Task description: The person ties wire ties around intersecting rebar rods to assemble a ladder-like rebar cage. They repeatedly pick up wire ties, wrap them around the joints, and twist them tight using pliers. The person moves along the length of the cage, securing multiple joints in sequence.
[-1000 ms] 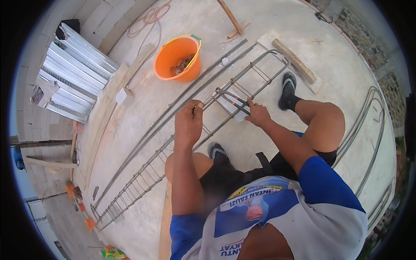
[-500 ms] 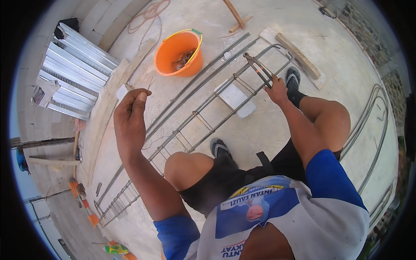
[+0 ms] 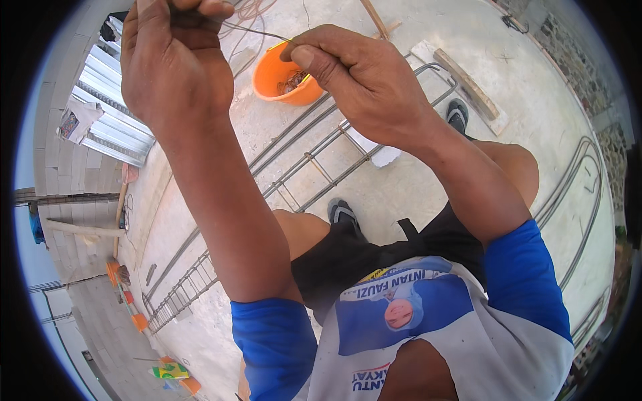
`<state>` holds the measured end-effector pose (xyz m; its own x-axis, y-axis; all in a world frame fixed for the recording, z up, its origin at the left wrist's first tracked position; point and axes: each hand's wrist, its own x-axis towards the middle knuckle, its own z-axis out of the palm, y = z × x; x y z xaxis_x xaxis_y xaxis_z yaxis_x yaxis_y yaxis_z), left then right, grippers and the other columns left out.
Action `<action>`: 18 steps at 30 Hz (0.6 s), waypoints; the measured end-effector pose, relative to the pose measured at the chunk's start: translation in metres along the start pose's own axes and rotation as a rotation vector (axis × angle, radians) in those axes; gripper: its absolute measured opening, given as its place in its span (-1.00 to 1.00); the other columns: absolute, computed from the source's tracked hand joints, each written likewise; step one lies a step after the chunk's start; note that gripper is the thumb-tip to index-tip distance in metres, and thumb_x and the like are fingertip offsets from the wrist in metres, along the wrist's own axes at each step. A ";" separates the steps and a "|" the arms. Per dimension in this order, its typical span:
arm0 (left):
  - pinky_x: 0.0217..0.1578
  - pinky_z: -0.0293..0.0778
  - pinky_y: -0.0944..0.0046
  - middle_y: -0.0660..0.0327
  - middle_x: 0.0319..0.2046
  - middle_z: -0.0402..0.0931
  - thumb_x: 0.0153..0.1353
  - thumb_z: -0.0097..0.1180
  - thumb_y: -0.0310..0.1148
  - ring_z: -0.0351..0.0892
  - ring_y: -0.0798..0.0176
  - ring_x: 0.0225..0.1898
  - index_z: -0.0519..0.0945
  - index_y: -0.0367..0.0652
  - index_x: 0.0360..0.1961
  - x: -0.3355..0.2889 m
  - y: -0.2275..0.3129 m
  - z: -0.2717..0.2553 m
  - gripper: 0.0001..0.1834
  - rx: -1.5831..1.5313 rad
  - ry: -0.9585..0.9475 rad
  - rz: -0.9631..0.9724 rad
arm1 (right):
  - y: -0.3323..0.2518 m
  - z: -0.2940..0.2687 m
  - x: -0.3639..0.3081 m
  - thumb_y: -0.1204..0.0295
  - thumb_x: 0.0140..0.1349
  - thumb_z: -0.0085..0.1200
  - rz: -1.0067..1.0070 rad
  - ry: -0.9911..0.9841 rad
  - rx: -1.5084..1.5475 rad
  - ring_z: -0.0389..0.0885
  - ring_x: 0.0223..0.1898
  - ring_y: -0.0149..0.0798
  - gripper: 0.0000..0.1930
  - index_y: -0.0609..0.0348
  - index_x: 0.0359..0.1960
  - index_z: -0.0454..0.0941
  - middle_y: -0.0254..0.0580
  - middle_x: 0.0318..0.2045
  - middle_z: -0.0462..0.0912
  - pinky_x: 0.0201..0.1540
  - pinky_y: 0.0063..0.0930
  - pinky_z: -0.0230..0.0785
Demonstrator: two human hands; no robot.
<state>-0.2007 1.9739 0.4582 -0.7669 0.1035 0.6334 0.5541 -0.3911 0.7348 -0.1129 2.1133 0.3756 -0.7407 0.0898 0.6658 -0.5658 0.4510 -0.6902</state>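
A thin dark wire (image 3: pixel 257 31) runs between my two raised hands. Its right end is pinched between the thumb and forefinger of my right hand (image 3: pixel 374 83). My left hand (image 3: pixel 177 67) is closed around the other end, with its fingertips partly cut off by the top edge. Below them on the floor lies a long rebar cage (image 3: pixel 314 164), its long bars joined by crosswise stirrups. My forearms hide part of it. Behind my right hand stands an orange bucket (image 3: pixel 264 77) with brownish scraps inside. The pincers are not visible now.
Corrugated metal sheets (image 3: pixel 110 110) lean at the left, a pale cloth (image 3: pixel 80 122) over them. A timber piece (image 3: pixel 468 83) lies on a board beyond my right foot. Bent steel rods (image 3: pixel 568 184) lie along the right. Orange and green items (image 3: pixel 170 371) sit at the lower left.
Both hands have risen and drawn together. My right hand no longer shows the pincers and now pinches the wire. My left hand has moved up and slightly left. The view has shifted a little.
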 end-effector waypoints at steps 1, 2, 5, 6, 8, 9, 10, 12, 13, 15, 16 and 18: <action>-0.06 0.50 0.12 0.07 -0.22 0.53 0.45 -0.18 -0.37 0.54 0.16 -0.17 0.43 -0.33 0.01 -0.017 0.009 0.016 -0.73 0.578 0.128 0.064 | -0.002 -0.008 -0.001 0.30 0.34 -0.02 -0.055 0.010 -0.198 0.62 -0.45 0.03 -0.80 0.15 -0.17 0.54 -0.07 -0.54 0.62 -0.40 -0.25 0.44; -0.06 0.50 0.11 0.06 -0.21 0.54 0.44 -0.16 -0.37 0.55 0.15 -0.15 0.44 -0.32 0.00 -0.018 0.007 0.014 -0.73 0.423 0.141 0.008 | -0.005 -0.017 0.000 0.33 0.31 -0.01 -0.056 -0.021 -0.389 0.62 -0.45 0.03 -0.82 0.15 -0.20 0.53 -0.07 -0.55 0.61 -0.40 -0.23 0.44; -0.07 0.51 0.07 0.05 -0.21 0.60 0.40 -0.06 -0.37 0.60 0.10 -0.16 0.48 -0.28 -0.02 -0.025 0.007 -0.001 -0.76 0.017 0.173 -0.113 | -0.017 -0.039 0.000 0.47 0.19 0.01 -0.038 -0.119 -0.843 0.62 -0.45 0.03 -0.91 0.17 -0.29 0.48 -0.10 -0.56 0.61 -0.42 -0.15 0.41; -0.08 0.51 0.07 0.05 -0.21 0.60 0.39 -0.04 -0.37 0.60 0.10 -0.17 0.48 -0.28 -0.03 -0.029 0.005 -0.004 -0.77 -0.041 0.126 -0.160 | -0.020 -0.048 -0.003 0.47 0.20 0.00 -0.047 -0.120 -0.847 0.62 -0.46 0.02 -0.90 0.17 -0.28 0.49 -0.09 -0.55 0.61 -0.42 -0.17 0.42; -0.10 0.53 0.08 0.05 -0.21 0.60 0.38 -0.02 -0.38 0.61 0.10 -0.18 0.49 -0.26 -0.04 -0.039 -0.003 -0.009 -0.78 -0.154 0.033 -0.257 | -0.021 -0.064 -0.016 0.46 0.22 -0.01 -0.062 -0.128 -0.850 0.61 -0.48 0.01 -0.88 0.17 -0.24 0.52 -0.06 -0.53 0.61 -0.41 -0.20 0.43; -0.11 0.54 0.09 0.04 -0.22 0.60 0.38 0.00 -0.35 0.61 0.10 -0.18 0.48 -0.25 -0.04 -0.045 -0.011 -0.010 -0.77 -0.236 -0.037 -0.290 | -0.020 -0.074 -0.028 0.45 0.23 -0.02 -0.033 -0.137 -0.808 0.62 -0.47 0.01 -0.86 0.16 -0.22 0.54 -0.04 -0.51 0.61 -0.40 -0.21 0.43; -0.12 0.56 0.10 0.04 -0.23 0.60 0.37 0.03 -0.33 0.61 0.11 -0.18 0.48 -0.25 -0.04 -0.053 -0.020 -0.013 -0.76 -0.309 -0.105 -0.325 | -0.017 -0.080 -0.043 0.43 0.24 -0.02 -0.003 -0.148 -0.756 0.62 -0.45 0.01 -0.83 0.15 -0.19 0.55 -0.02 -0.49 0.62 -0.38 -0.21 0.44; -0.15 0.57 0.13 0.03 -0.21 0.60 0.37 0.06 -0.27 0.61 0.13 -0.19 0.47 -0.24 -0.01 -0.071 -0.038 -0.015 -0.70 -0.344 -0.160 -0.403 | -0.024 -0.096 -0.066 0.40 0.27 -0.04 0.203 -0.239 -0.652 0.63 -0.39 0.00 -0.80 0.13 -0.14 0.58 0.01 -0.46 0.62 -0.34 -0.21 0.44; -0.15 0.57 0.14 0.03 -0.19 0.59 0.36 0.06 -0.25 0.61 0.14 -0.19 0.46 -0.25 0.02 -0.082 -0.046 -0.018 -0.68 -0.381 -0.187 -0.442 | -0.033 -0.103 -0.077 0.39 0.28 -0.04 0.382 -0.323 -0.588 0.63 -0.36 0.00 -0.78 0.13 -0.13 0.59 0.02 -0.44 0.63 -0.31 -0.21 0.44; -0.17 0.58 0.16 0.04 -0.15 0.58 0.36 0.07 -0.23 0.60 0.15 -0.20 0.45 -0.25 0.07 -0.103 -0.055 -0.014 -0.62 -0.430 -0.132 -0.543 | -0.051 -0.105 -0.086 0.41 0.30 -0.03 0.628 -0.393 -0.553 0.65 -0.30 -0.02 -0.78 0.18 -0.11 0.60 0.03 -0.38 0.65 -0.25 -0.25 0.46; -0.19 0.58 0.17 0.05 -0.13 0.57 0.36 0.08 -0.22 0.60 0.16 -0.20 0.43 -0.26 0.11 -0.113 -0.058 -0.007 -0.59 -0.444 -0.054 -0.607 | -0.061 -0.103 -0.086 0.44 0.30 0.00 0.700 -0.377 -0.589 0.66 -0.28 -0.04 -0.78 0.24 -0.11 0.61 0.03 -0.33 0.67 -0.21 -0.29 0.46; -0.23 0.58 0.19 0.07 -0.11 0.55 0.35 0.08 -0.21 0.60 0.19 -0.22 0.40 -0.27 0.16 -0.133 -0.069 0.003 -0.54 -0.444 -0.060 -0.745 | -0.068 -0.102 -0.093 0.48 0.30 0.03 0.761 -0.358 -0.651 0.67 -0.25 -0.07 -0.79 0.31 -0.11 0.61 0.03 -0.28 0.69 -0.17 -0.34 0.47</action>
<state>-0.1357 1.9894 0.3241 -0.8544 0.5176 0.0464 -0.2723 -0.5220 0.8083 0.0309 2.1644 0.3896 -0.9412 0.3299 -0.0726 0.3159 0.7834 -0.5352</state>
